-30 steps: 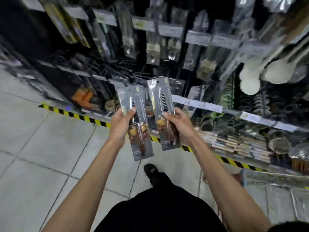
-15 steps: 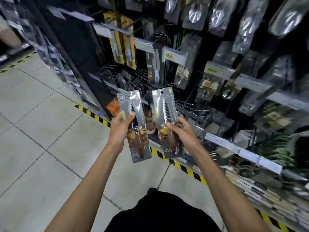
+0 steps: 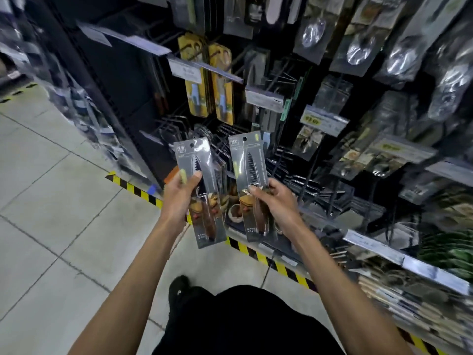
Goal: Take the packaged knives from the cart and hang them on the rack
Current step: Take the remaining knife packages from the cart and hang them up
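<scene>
Head view: nearest, at 6 o'clock in the frame, black clothing [image 3: 243, 321] and a dark shoe [image 3: 179, 290] are seen above the pale floor tiles [image 3: 51, 201]. Two bare forearms are stretched up from 7 and 5 o'clock towards the middle.

The left hand [image 3: 179, 198] is closed round the left packaged knife [image 3: 204, 172]. The thumb is laid across the front of the pack near its left edge, at mid-height beside the blade. The other fingers are hidden behind the pack. The pack is held upright, tilted slightly towards 11 o'clock. Through its clear front a serrated blade is seen pointing to 12 o'clock, with a brown handle below it.

The right hand [image 3: 276, 201] is closed on the right packaged knife [image 3: 249, 165]. Thumb and forefinger tips are pinched on the front, about where blade meets handle, and the rest of the hand is kept to the pack's 3 o'clock side. A toothed blade and a brown handle are contained in this pack as well. The two packs are held side by side, near each other but apart, each with a hang hole at its top.

Beyond the hands, yellow-and-black hazard tape [image 3: 135, 189] is laid along the foot of the rack [image 3: 294, 170]. Bare wire hooks are seen just past the packs. Higher, at 12 o'clock, yellow packs [image 3: 220, 85] are hung behind a price label [image 3: 323, 121]. At 1 to 2 o'clock, bagged metal ladles [image 3: 358, 47] are hung, blurred.
</scene>
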